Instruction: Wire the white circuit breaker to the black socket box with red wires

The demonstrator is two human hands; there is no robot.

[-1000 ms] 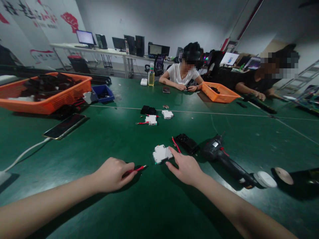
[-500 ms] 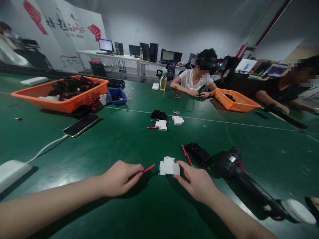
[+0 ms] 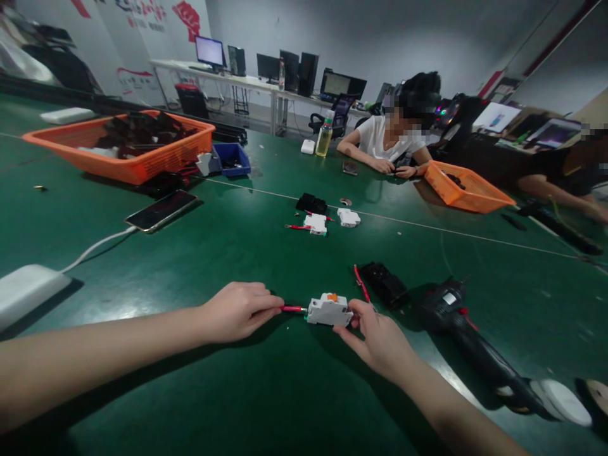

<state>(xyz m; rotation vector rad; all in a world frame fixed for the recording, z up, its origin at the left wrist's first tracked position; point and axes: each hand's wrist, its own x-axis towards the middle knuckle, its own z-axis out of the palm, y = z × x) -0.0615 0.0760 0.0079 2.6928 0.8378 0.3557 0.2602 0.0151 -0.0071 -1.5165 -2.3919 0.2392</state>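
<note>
Between finger and thumb, my left hand point(image 3: 244, 311) pinches a short red wire point(image 3: 293, 309). The wire's bare metal end meets the left side of a white circuit breaker point(image 3: 329, 311); how far it goes in I cannot tell. My right hand point(image 3: 377, 335) grips the breaker's right end, holding it tilted so its orange switch lever shows on top. Just beyond my right hand lie another red wire point(image 3: 361, 283) and a black plastic part point(image 3: 384, 284). Farther off, a second white breaker point(image 3: 316, 223) with red wires lies beside a third breaker point(image 3: 349, 218).
A black cordless screwdriver point(image 3: 479, 345) lies at the right. At the left are a phone point(image 3: 164, 211) on a white cable, a white power bank point(image 3: 31, 294), an orange basket point(image 3: 142, 170) and a blue bin point(image 3: 242, 166). Across the table, a person point(image 3: 380, 142) sits near another orange basket point(image 3: 475, 199).
My left hand has moved the red wire right, up to the breaker. My right hand has tipped the breaker, bringing its orange lever into sight. The whole view has shifted a little.
</note>
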